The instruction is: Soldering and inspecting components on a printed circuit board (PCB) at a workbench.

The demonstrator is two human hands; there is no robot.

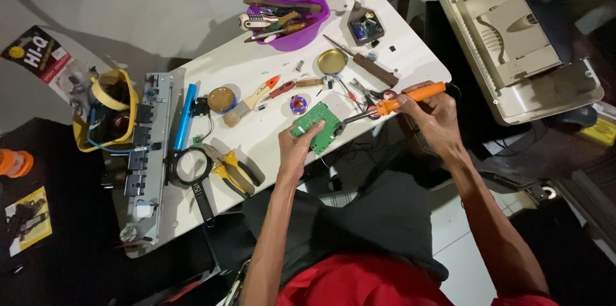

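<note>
Left hand (296, 147) pinches the green circuit board (317, 125) by its near edge, fingers pressed together on it, board held just off the front edge of the white table (256, 145). Right hand (431, 115) is wrapped tight around the orange-handled soldering iron (401, 100), tip at the board's right edge; can't tell if it's touching.

Handling, my read: board is light, stiff, thin, fragile at the joints and parts. Grip by bare edges only, as the left hand does. Iron is light and rigid; take the orange grip, never the metal shaft.

Containers, relative to the board:
- purple bowl (301, 26), far behind it, crammed with hand tools, handles sticking out over the rim.
- small dark tray (366, 26) with a wire coil stand, behind and right, holds small bits, too small to tell.
- round brass tin (332, 61), just behind, looks open; contents unclear.
- yellow bucket (106, 110), far left past the table edge, holds cable and dark parts.
</note>
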